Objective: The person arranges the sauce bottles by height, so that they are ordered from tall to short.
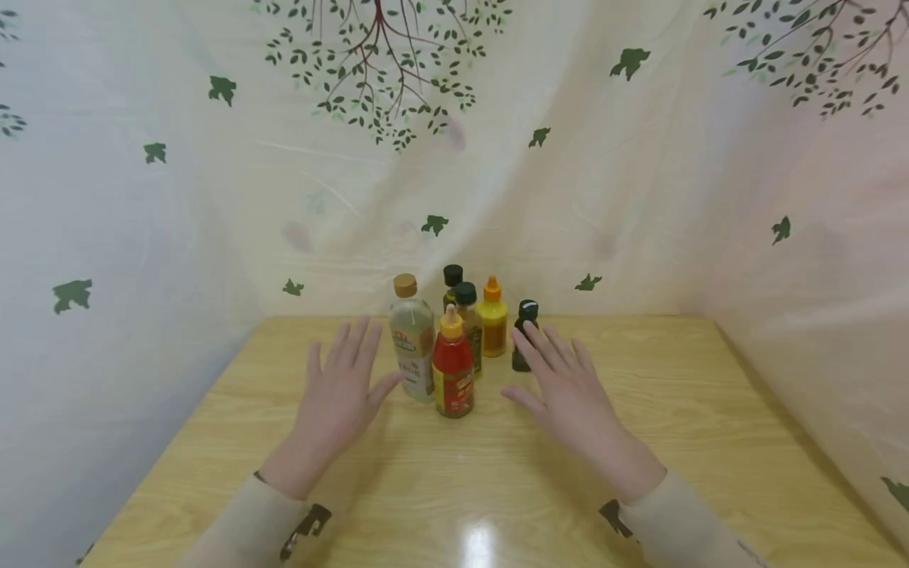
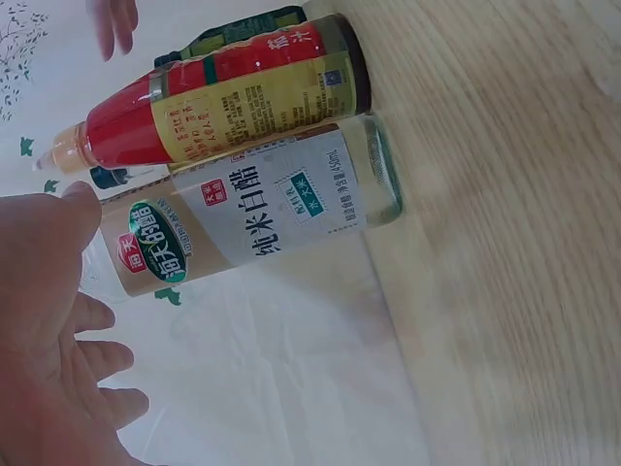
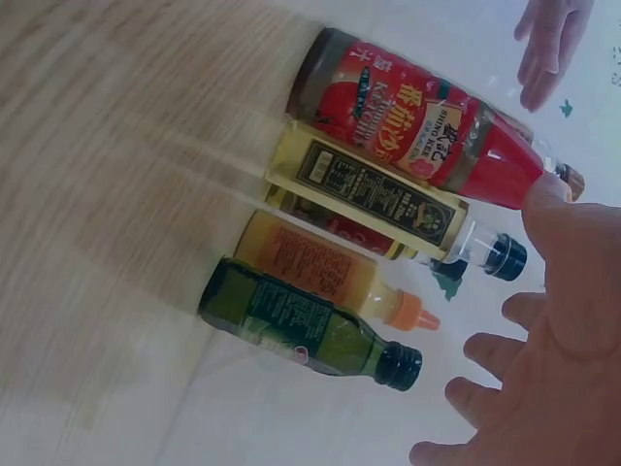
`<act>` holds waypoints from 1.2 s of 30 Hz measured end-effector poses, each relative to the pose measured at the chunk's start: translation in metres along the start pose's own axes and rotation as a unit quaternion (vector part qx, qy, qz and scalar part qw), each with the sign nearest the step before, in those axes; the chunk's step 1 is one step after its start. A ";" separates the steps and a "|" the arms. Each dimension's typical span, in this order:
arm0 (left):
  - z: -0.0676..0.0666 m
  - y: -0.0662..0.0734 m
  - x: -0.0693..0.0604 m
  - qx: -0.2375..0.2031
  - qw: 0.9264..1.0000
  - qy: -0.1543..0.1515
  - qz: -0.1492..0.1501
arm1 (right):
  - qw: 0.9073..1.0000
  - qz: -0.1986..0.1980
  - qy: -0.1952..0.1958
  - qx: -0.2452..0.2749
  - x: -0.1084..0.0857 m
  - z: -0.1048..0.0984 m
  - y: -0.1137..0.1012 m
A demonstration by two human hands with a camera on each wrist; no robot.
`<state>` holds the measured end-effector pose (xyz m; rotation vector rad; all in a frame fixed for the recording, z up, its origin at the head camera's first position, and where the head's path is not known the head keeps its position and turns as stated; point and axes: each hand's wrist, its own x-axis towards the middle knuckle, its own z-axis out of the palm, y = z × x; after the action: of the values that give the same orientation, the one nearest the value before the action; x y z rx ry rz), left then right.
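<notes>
Several upright bottles stand in a cluster on the table. My left hand [image 1: 339, 398], fingers spread, hovers left of a clear white-vinegar bottle [image 1: 415, 347] with an orange-brown cap. In front is a red ketchup bottle [image 1: 453, 371] with a yellow nozzle cap. Behind the ketchup are a dark-capped oil bottle [image 3: 369, 194] and another dark-capped bottle [image 1: 453, 274], mostly hidden. A yellow squeeze bottle [image 1: 493, 325] with an orange tip stands to their right. My right hand [image 1: 571, 390], also spread, partly covers a small dark green bottle [image 3: 291, 325]. Neither hand holds anything.
The light wooden table [image 1: 461, 481] reaches back to a pale hanging cloth [image 1: 341, 205] printed with leaves and branches. More cloth hangs along the table's left and right sides. Light glares off the near middle of the tabletop.
</notes>
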<state>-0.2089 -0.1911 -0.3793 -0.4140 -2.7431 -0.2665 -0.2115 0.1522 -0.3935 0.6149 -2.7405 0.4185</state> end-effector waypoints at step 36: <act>-0.020 0.004 0.045 -0.192 0.976 0.104 0.002 | 0.943 0.080 0.034 0.322 0.063 0.003 -0.050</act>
<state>-0.2414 -0.1807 -0.3435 -0.4594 -2.4814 -0.7987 -0.2433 0.0847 -0.3632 0.5013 -2.5649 1.3761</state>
